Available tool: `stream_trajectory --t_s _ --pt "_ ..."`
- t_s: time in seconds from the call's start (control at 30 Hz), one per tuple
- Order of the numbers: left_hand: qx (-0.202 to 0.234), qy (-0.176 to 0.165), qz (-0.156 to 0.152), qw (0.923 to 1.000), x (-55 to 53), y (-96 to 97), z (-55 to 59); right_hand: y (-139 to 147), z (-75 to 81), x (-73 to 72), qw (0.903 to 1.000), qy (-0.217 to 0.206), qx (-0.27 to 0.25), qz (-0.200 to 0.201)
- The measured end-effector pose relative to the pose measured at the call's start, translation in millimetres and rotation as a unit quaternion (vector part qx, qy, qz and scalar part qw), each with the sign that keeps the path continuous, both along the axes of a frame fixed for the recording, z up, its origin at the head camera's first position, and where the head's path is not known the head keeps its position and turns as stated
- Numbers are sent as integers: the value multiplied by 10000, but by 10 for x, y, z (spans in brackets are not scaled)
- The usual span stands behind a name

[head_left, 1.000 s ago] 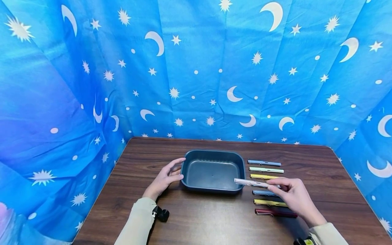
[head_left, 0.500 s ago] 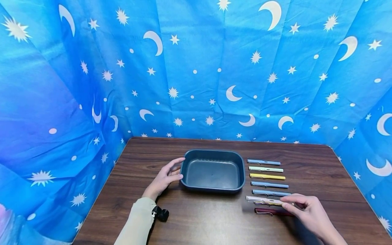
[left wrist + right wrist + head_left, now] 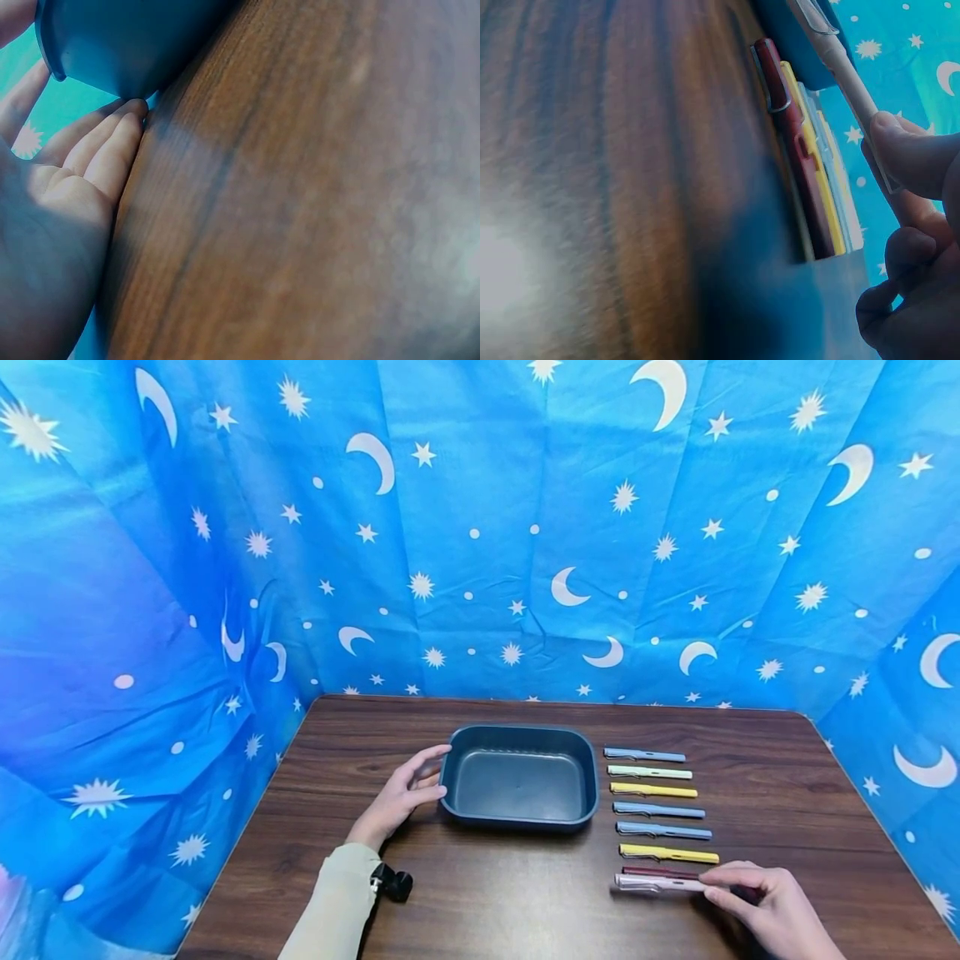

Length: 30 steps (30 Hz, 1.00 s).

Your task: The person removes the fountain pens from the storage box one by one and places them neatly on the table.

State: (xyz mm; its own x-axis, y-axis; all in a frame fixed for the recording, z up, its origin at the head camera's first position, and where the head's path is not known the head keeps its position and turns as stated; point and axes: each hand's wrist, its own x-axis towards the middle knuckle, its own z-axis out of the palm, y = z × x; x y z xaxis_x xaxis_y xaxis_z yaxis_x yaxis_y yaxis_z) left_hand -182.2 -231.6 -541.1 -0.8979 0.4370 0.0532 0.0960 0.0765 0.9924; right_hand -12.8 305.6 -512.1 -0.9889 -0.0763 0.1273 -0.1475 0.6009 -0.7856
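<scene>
My right hand (image 3: 768,902) pinches one end of a pale pinkish-white capped pen (image 3: 656,883) between thumb and fingers. In the right wrist view this pen (image 3: 851,86) is raised above the row, its clip end pointing away from the hand. Seen from the head, it partly covers a dark red pen (image 3: 637,869), the nearest of the row. My left hand (image 3: 397,806) rests its extended fingers and thumb against the left side of a dark blue-grey rectangular bin (image 3: 517,820). The left wrist view shows straight fingers (image 3: 112,157) close to the bin's lower wall (image 3: 135,45).
Beyond the red pen, several capped pens lie parallel to the bin's right: a yellow pen (image 3: 669,853), blue pens (image 3: 663,831), another yellow pen (image 3: 654,790) and a pale green pen (image 3: 649,772). A star-and-moon cloth (image 3: 480,593) surrounds the wooden table (image 3: 495,902).
My right hand has carried the pale pen from the bin's right edge toward the table's front, past the yellow pen and over the red one. The left hand keeps its place.
</scene>
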Motion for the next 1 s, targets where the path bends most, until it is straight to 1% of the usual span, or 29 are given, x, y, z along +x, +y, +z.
stream_trajectory --t_s 0.1,0.23,0.3,0.47,0.53,0.87,1.0 --pt "-29 14 18 10000 -1 -6 -5 17 -42 21 9999 -107 44 31" --pt "-33 87 16 10000 1 -11 -12 44 -103 39 9998 -47 193 46" --pt "-37 82 19 10000 1 -10 -12 62 -134 52 9997 64 217 63" --pt "-50 -4 54 10000 5 -6 0 98 -206 71 9979 574 172 255" --pt "-63 -23 76 9999 5 -4 3 103 -222 73 9970 702 185 271" --pt "-167 -31 121 9998 -1 2 6 137 -289 80 9924 1025 550 401" --pt "-148 -11 108 9998 -7 3 -5 156 -313 78 9917 988 668 483"
